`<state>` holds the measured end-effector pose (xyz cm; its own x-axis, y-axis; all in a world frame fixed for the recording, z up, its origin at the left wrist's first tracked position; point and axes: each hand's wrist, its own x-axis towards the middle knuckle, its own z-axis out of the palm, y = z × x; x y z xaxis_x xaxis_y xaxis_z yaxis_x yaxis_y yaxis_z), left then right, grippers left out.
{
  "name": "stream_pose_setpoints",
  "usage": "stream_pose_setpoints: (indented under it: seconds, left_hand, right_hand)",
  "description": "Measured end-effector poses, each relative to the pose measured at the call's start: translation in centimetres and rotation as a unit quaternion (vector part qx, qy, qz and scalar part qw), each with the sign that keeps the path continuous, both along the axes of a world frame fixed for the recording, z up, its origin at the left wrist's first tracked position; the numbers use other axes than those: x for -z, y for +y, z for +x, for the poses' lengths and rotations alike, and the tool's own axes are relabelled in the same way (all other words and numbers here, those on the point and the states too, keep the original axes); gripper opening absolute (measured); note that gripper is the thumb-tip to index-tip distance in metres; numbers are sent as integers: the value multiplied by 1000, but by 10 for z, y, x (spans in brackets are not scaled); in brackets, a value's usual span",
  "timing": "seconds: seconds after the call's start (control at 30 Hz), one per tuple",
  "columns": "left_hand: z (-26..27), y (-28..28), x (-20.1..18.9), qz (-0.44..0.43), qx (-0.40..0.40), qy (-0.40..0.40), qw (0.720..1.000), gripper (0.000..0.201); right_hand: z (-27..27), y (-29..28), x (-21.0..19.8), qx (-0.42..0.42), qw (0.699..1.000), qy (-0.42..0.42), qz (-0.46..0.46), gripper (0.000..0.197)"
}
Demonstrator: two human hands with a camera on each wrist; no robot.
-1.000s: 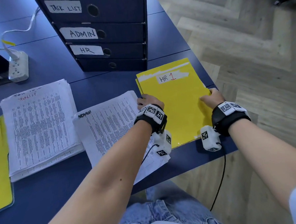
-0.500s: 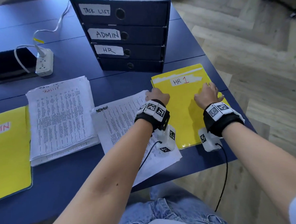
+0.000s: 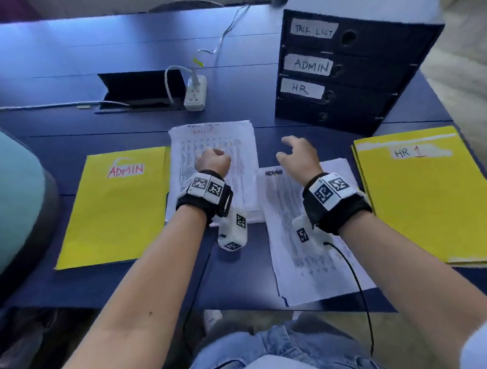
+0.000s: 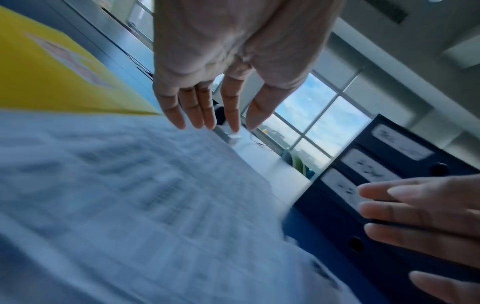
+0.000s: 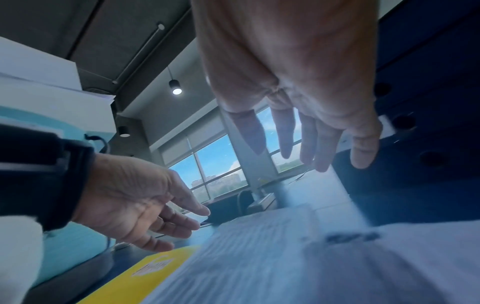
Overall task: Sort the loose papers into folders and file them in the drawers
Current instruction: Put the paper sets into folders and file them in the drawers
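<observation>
Both my left hand (image 3: 213,160) and right hand (image 3: 298,156) hover with fingers spread, holding nothing, above the task-list paper stack (image 3: 214,140) on the surface (image 3: 64,131). It looks light, floppy and prone to fanning; I'd grip opposite edges.

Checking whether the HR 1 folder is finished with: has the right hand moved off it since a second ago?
Yes. The right hand has left the HR 1 folder and gone left; it now hovers over the ADMIN papers.

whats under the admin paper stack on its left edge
Its left edge overlaps the task list stack; elsewhere the admin paper stack lies on the blue desk. Anything beneath its middle is covered.
</observation>
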<state>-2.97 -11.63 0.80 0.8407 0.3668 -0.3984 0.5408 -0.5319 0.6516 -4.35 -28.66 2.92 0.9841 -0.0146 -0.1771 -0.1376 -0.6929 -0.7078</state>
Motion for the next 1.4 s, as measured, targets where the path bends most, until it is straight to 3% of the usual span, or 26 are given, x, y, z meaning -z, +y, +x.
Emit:
stream_pose_setpoints:
  seconds: [0.1,0.37,0.53,0.63,0.83,0.9,1.0,1.17,1.23,1.3,1.4]
  left_hand:
    - [-14,71,10,40,-38,12,998,30]
    - [-62,223,38,125,-143,156,969,47]
    - [-79,263,52,122,-193,159,960,105]
    - [-83,272,52,136,-177,154,963,105]
    - [-81,289,45,124,-178,135,967,102]
    - [-82,289,43,120,-194,113,967,99]
    - [-83,285,25,89,-204,40,974,74]
    - [-88,277,-40,153,-148,-128,969,38]
    - [-91,271,-69,156,-148,-203,955,28]
    - [-90,265,-95,138,-157,-259,943,25]
    - [-81,254,-106,84,-157,-293,939,28]
  right_hand:
    - [-12,62,7,-58,998,20,7,43]
    - [-47,197,40,-198,974,113,-1,36]
    - [-61,238,57,-231,960,148,-57,40]
    - [-65,251,61,-225,959,147,-87,40]
    - [-67,262,59,-203,961,147,-115,20]
    - [-67,262,60,-191,964,149,-111,20]
    - [-66,259,62,-188,966,136,-119,34]
    - [-66,262,66,-184,968,142,-89,18]
    - [-64,264,66,-156,976,149,-5,14]
    - [-62,262,59,-84,976,145,137,29]
    - [-60,245,41,32,962,65,264,39]
